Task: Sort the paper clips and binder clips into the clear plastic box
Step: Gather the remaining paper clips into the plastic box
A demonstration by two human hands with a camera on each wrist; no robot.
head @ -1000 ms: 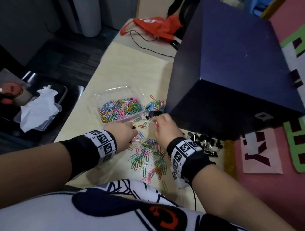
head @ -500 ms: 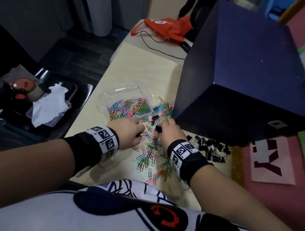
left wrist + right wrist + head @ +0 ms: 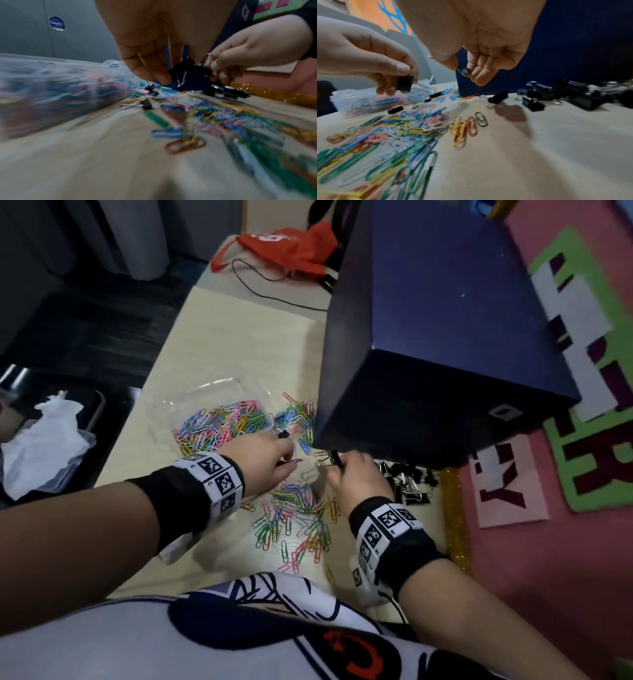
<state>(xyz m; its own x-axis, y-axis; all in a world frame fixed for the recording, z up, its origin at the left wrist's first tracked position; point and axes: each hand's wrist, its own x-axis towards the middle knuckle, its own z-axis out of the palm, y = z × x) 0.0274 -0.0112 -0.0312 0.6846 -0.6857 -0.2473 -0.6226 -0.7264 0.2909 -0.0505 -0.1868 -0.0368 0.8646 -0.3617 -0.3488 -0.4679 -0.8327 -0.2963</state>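
Sorting scene: one pale wooden table (image 3: 219, 337), two hands above it.
Tissue: one crumpled white wad (image 3: 41, 440) off the table's left edge, on a dark tray.
Clear box: one shallow plastic box (image 3: 205, 392) on the table's left part, holding a heap of coloured paper clips too many to count.
Left hand: the left hand (image 3: 263, 463) hangs just right of the box, thumb and fingers pinching one black binder clip (image 3: 180, 71) with its wire handles hanging down.
Loose paper clips: a thin, bright wire scatter (image 3: 294, 515) between and below the wrists, more against the big box's corner.
Right hand: the right hand (image 3: 356, 477) pinches a second black binder clip (image 3: 334, 458), fingers curled.
Binder clip heap: a black pile (image 3: 407, 484), uncountable, right of that hand by a glittery gold strip (image 3: 455, 518).
Dark blue box: one large matte box (image 3: 445, 337) walls in the right side; bare tabletop stays open behind the clear box.
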